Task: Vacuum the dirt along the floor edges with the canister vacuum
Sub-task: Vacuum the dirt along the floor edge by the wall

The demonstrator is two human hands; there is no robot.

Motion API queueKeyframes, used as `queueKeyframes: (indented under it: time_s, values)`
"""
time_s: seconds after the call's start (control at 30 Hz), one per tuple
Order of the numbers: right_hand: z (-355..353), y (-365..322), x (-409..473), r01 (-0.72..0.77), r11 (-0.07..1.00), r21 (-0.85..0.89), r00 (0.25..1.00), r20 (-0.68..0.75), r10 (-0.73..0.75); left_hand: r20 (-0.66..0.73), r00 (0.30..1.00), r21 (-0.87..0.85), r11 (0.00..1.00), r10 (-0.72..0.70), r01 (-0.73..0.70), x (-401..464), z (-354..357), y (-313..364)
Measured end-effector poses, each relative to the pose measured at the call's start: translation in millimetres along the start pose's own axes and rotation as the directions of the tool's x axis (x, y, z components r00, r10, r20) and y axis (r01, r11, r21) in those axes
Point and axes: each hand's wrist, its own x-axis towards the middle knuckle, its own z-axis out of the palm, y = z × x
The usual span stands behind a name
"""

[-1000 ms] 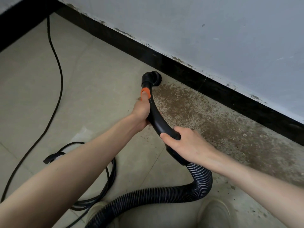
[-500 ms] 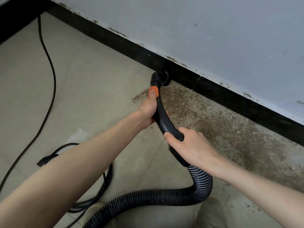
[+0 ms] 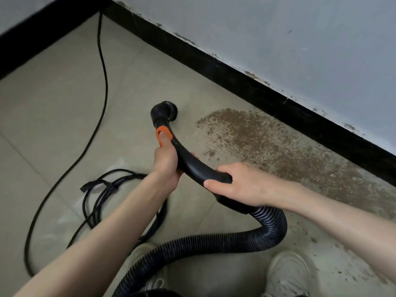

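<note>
I hold the black curved vacuum handle (image 3: pixel 192 166) with both hands. My left hand (image 3: pixel 166 166) grips its upper part, thumb lying on the orange slider (image 3: pixel 164 133). My right hand (image 3: pixel 237 185) grips the lower end where the ribbed hose (image 3: pixel 214 242) joins. The round brush nozzle (image 3: pixel 166 111) sits over bare beige tile, left of a brown dirt patch (image 3: pixel 267 146) that spreads along the black baseboard (image 3: pixel 246 82). The hose loops down to the bottom edge of the view; the canister itself is not visible.
A black power cord (image 3: pixel 102 82) runs from the corner down the left floor, and a coiled bundle of cord (image 3: pixel 102 189) lies beside my left forearm. My light shoes (image 3: pixel 287 273) stand at the bottom. A grey wall rises above the baseboard.
The nozzle has drawn back from the baseboard and the dirt edge to bare tile on the left. The view has swung, now showing the room corner. Both hands keep their grip.
</note>
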Motion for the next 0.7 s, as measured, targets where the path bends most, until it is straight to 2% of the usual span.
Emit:
queueKeyframes:
  time_s: [0.1, 0.33, 0.47, 0.7]
  values:
    - [8, -2, -8, -0.011, 1.000, 0.007, 0.996, 0.086, 0.011, -0.042, 0.997, -0.044, 0.997, -0.062, 0.060, -10, -12, -14]
    - [21, 12, -27, -0.051, 0.996, 0.072, 0.963, 0.267, 0.030, -0.018, 0.992, 0.024, 0.992, -0.127, 0.127, -28, -15, -45]
    - [21, 21, -32, -0.038, 0.994, 0.099, 0.963, 0.270, 0.009, -0.011, 0.991, 0.061, 0.989, -0.131, 0.131, -31, -10, -49]
    - [19, 25, -28, -0.047, 0.993, 0.112, 0.984, 0.176, 0.027, 0.040, 0.992, 0.113, 0.987, -0.118, 0.113, -27, 7, -37]
